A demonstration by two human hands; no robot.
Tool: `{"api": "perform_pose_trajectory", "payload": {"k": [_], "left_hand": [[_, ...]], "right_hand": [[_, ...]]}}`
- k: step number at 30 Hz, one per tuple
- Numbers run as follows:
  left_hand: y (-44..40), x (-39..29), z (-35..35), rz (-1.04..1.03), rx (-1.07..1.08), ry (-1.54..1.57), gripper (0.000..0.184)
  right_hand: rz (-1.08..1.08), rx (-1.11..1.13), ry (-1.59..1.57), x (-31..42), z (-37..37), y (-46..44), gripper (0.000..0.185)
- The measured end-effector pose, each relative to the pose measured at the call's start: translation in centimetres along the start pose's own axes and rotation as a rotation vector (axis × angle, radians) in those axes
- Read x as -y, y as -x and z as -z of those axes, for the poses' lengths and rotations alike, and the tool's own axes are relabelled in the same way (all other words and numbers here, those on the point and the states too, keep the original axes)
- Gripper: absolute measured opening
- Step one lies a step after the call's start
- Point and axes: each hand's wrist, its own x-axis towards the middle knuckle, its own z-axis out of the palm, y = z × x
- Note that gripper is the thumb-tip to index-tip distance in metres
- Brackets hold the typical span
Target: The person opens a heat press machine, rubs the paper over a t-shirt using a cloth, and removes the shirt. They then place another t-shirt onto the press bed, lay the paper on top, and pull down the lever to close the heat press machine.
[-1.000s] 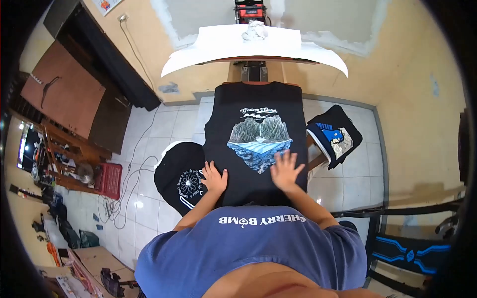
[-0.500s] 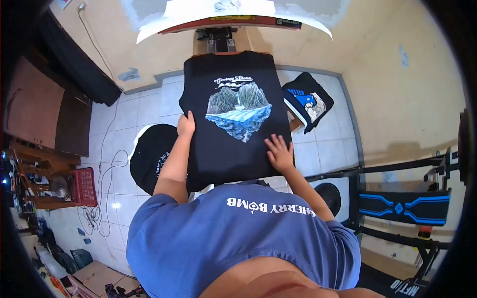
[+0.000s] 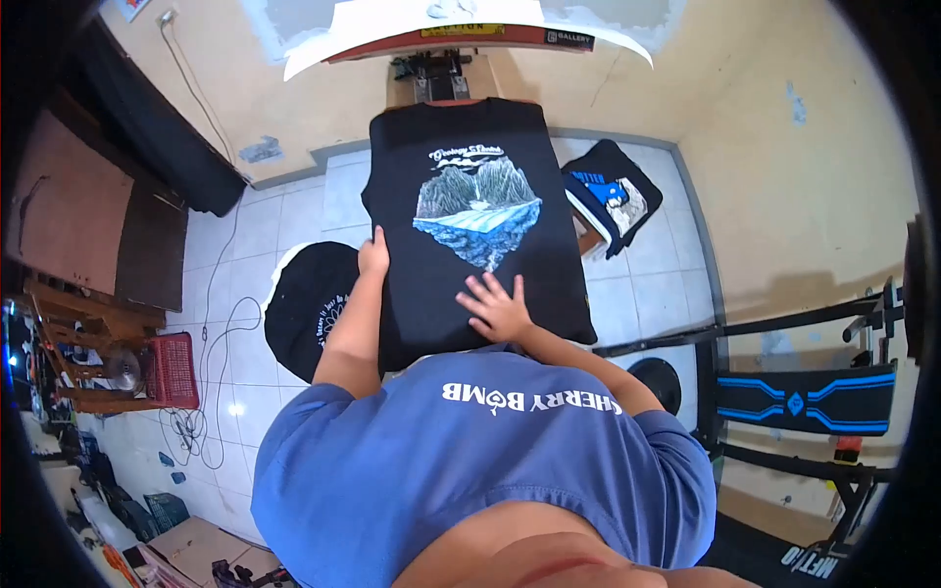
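Observation:
A black T-shirt (image 3: 470,323) with a mountain-and-water print and white lettering lies spread flat in front of me, stretched over a board. At its left edge is my left hand (image 3: 373,253), closed on the fabric, with some fingers hidden around the side. My right hand (image 3: 497,309) rests palm down on the shirt just below the print, its fingers spread.
Left of the shirt, a round stand draped in black printed cloth (image 3: 306,304) stands on the tiled floor. A folded black shirt (image 3: 613,196) lies to the right. A blue-and-black padded rack (image 3: 804,397) is on the right, a red basket (image 3: 173,369) on the left.
My right hand has slid left from near the shirt's right edge to below the print. My left hand stays at the left edge. The view has shifted slightly.

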Motion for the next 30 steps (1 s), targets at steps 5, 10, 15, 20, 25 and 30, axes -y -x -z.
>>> {"api": "perform_pose_trajectory", "payload": {"k": [5, 10, 15, 20, 25, 30], "left_hand": [[5.1, 4.1, 0.5, -0.074, 0.006, 0.070, 0.074], [9.9, 7.5, 1.7, -0.023, 0.103, 0.093, 0.076], [11.5, 11.5, 1.2, -0.027, 0.050, 0.251, 0.082], [12.9, 11.5, 4.9, 0.199, 0.285, 0.312, 0.062], [11.0, 11.6, 4.7, -0.036, 0.115, 0.387, 0.034], [12.7, 6.9, 3.3, -0.543, -0.166, 0.187, 0.029]], "right_hand": [[0.091, -0.055, 0.003, -3.2, 1.6, -1.8, 0.053], [-0.438, -0.195, 0.072, -12.5, 2.1, -4.0, 0.059], [-0.411, -0.809, 0.152, -13.8, 11.6, -9.5, 0.076], [-0.295, -1.394, 0.388, -12.1, 28.4, -13.6, 0.061], [-0.243, -1.129, 0.297, -14.2, 33.2, -13.7, 0.027], [-0.115, -1.246, 0.286, -10.6, 25.9, -6.0, 0.018]]}}
